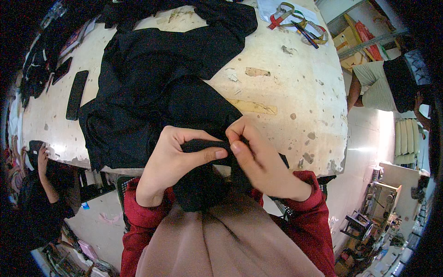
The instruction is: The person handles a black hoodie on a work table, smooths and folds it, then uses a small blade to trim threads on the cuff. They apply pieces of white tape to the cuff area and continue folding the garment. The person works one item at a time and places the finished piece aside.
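Black fabric (138,78) lies in loose folds over the worktable and drapes off its near edge towards my lap. My left hand (177,159) pinches the black fabric between thumb and fingers at the table's near side. Close beside it, my right hand (254,154) has its thumb and curled fingers closed on the same cloth. The two sets of fingertips almost meet. Whether something small sits between them is too dark to tell.
On the pale, stained worktable (318,111) a tape measure (281,16) and a pen (304,34) lie at the far right. A dark flat bar (77,94) rests at left. One person (392,85) stands at right; another person's hand (42,157) shows at left.
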The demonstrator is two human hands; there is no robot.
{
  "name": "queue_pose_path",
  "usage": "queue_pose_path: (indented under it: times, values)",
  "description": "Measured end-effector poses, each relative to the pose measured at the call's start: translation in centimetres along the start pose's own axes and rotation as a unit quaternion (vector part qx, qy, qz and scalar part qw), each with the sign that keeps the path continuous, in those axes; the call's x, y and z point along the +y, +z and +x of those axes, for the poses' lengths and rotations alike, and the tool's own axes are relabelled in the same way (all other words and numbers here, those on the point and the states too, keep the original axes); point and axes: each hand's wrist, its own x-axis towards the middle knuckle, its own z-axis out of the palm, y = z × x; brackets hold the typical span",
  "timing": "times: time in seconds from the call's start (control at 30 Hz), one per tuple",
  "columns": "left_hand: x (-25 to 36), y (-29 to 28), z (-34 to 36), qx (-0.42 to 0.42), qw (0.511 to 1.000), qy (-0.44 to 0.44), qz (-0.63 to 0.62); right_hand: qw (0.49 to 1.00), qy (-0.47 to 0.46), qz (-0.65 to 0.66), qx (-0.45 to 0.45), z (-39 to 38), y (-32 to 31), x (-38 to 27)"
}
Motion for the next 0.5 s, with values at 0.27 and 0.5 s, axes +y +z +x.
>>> queue_pose_path:
  times: [0.27, 0.5]
  values:
    - [-1.2, 0.0, 0.6, -0.027, 0.983, -0.035, -0.181, 0.890, 0.066, 0.443, 0.079, 1.2, 0.3, 1.1]
    - [-1.4, -0.3, 0.2, -0.036, 0.976, -0.027, -0.211, 0.981, -0.087, -0.028, 0.173, 1.0, -2.5, -0.2]
